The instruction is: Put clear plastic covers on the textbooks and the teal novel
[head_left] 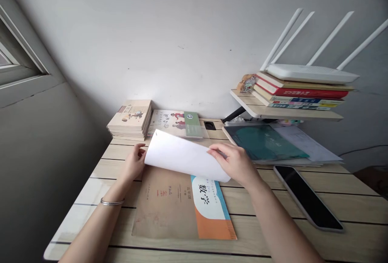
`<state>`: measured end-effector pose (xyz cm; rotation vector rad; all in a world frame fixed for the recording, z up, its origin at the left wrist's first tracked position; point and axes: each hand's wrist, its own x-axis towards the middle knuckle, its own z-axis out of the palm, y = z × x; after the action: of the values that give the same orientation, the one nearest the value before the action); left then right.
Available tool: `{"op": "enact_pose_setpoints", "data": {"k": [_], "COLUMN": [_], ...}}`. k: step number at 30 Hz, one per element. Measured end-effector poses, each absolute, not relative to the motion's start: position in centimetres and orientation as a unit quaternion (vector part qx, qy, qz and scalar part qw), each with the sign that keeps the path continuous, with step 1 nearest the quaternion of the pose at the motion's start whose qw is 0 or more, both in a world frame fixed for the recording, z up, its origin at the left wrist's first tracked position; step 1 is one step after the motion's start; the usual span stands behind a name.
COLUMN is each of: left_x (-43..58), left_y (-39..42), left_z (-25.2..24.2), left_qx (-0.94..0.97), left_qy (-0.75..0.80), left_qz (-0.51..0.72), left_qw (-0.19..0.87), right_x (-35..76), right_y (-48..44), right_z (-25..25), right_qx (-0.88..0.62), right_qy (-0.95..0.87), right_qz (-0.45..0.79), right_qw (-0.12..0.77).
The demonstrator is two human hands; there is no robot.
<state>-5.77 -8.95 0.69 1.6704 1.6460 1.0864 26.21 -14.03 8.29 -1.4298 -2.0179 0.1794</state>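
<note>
A folded-over white paper (182, 153), with a small dark mark like a staple at its top left corner, rises above a brown-covered textbook (169, 206). My right hand (235, 164) pinches the paper's right edge between thumb and fingers. At the paper's left edge is my left hand (135, 161), its fingers curled closed; the fingertips are partly hidden there. A silver bracelet (112, 202) circles the left wrist. The textbook lies flat under the paper, its blue, white and orange strip towards the right; the paper covers its far edge.
Behind my left hand stands a stack of small books (130, 119), beside a picture-covered book (169, 123). Right of centre lie a green folder (269, 141) and a phone (307, 198). A raised shelf (273, 112) carries stacked books (303, 92) and a white router (312, 73).
</note>
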Motion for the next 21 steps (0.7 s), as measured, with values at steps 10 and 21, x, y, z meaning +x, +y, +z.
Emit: {"op": "enact_pose_setpoints", "data": {"k": [10, 21], "left_x": [-4.2, -4.3], "left_y": [-11.0, -10.3], "left_z": [2.0, 0.5], "left_qx": [0.588, 0.578], "left_qy": [0.478, 0.624], "left_qz": [0.501, 0.396], "left_qw": [0.419, 0.346], "right_x": [25.6, 26.3], "right_y": [-11.3, -11.3], "right_z": [6.6, 1.2], "right_qx": [-0.5, -0.59], "right_qy": [-0.716, -0.373], "right_qz": [-0.076, 0.496], "right_qw": [0.481, 0.517]}}
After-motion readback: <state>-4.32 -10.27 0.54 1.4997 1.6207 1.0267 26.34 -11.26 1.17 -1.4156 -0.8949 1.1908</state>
